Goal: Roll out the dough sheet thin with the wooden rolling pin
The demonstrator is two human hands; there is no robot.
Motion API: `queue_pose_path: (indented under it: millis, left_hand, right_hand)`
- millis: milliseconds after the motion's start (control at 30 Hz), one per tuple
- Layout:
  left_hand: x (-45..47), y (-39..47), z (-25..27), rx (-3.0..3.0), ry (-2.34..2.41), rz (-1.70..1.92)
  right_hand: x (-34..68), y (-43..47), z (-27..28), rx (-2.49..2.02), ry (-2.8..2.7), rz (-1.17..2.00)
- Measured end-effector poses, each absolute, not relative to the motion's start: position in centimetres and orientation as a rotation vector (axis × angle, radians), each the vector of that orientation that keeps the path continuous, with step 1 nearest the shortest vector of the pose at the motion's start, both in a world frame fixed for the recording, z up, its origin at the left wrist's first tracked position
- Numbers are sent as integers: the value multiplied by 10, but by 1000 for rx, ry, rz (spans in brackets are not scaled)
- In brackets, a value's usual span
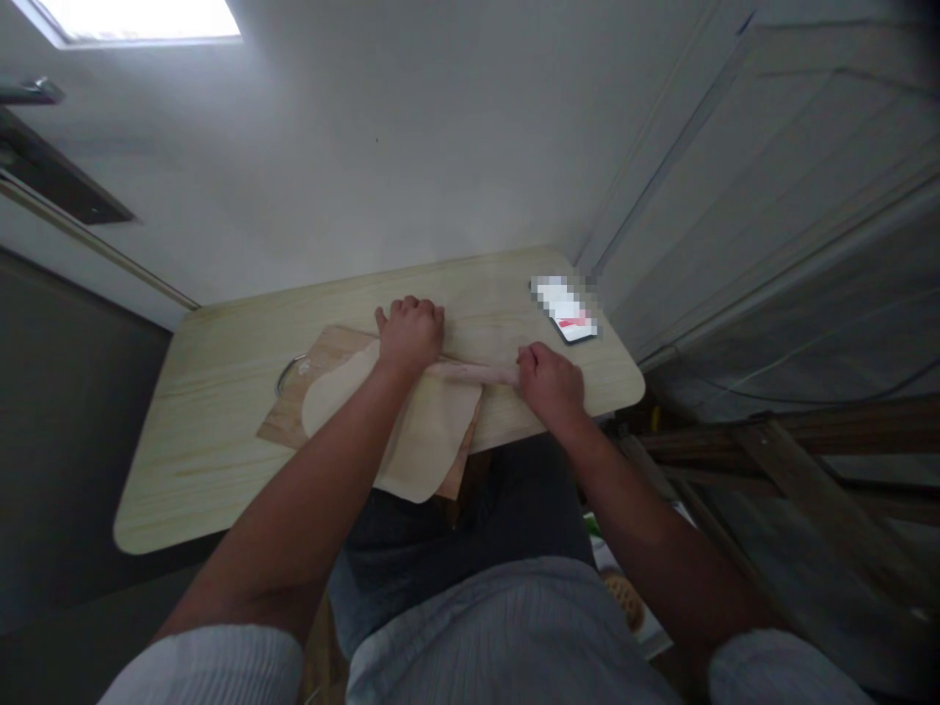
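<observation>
A dough sheet (439, 431) lies nearer than the left hand (411, 335), whose grip is hidden, and left of the right hand (552, 384), clenched around a rolling pin (477, 373).

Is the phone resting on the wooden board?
No, the phone lies on the tabletop, beyond the right hand and apart from the board.

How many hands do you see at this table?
2: the left hand at the far edge of the dough sheet, the right hand around one end of the rolling pin.
</observation>
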State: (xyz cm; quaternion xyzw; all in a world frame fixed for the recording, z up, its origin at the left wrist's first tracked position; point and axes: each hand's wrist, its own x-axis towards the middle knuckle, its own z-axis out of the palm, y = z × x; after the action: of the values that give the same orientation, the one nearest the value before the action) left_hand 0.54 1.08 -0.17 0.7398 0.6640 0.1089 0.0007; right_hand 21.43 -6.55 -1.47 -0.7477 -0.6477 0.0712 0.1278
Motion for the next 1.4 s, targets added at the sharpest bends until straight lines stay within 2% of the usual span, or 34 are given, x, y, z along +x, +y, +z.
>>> queue_pose_path:
  millis: [933, 1100, 1267, 1333, 1400]
  left_hand:
    - [18, 58, -5, 2314, 2113, 445]
    - [19, 60, 5, 2260, 2042, 586]
    - [4, 42, 22, 2129, 2004, 982]
    - [2, 20, 22, 2064, 2055, 975]
    - [8, -10, 17, 2097, 2040, 783]
  right_hand:
    - [214, -39, -13, -2262, -1748, 145]
    - [221, -58, -10, -2073, -2012, 417]
    - [255, -93, 1, -2106, -1912, 551]
    - [272, -109, 5, -2114, -1822, 512]
    - [287, -125, 8, -2110, -1717, 522]
